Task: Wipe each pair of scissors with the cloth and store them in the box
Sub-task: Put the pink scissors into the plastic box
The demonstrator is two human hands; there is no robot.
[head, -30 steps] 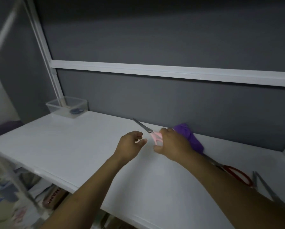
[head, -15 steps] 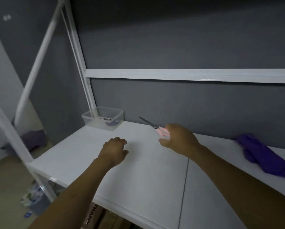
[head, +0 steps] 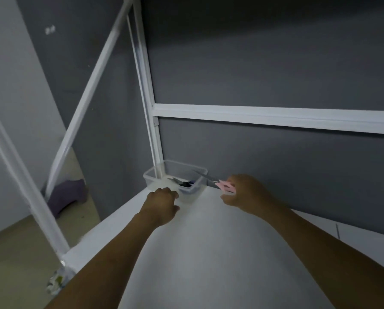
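My right hand (head: 246, 194) grips the pink handles of a pair of scissors (head: 211, 180), whose blades point left over the right rim of the clear plastic box (head: 152, 178). The box stands at the table's far left corner against the grey wall. Inside it lies a dark-handled pair of scissors (head: 182, 182). My left hand (head: 162, 202) hovers just in front of the box with loosely curled fingers and holds nothing. The cloth is out of view.
The white table (head: 209, 253) runs toward me; its left edge drops to the floor. A white frame post (head: 152, 139) rises behind the box, and a diagonal brace (head: 90, 92) slants at the left. A purple bundle (head: 67, 195) lies on the floor.
Both hands have travelled left along the table toward the box. The pink scissors' blades now reach over the box. The purple cloth and the other scissors have left the view.
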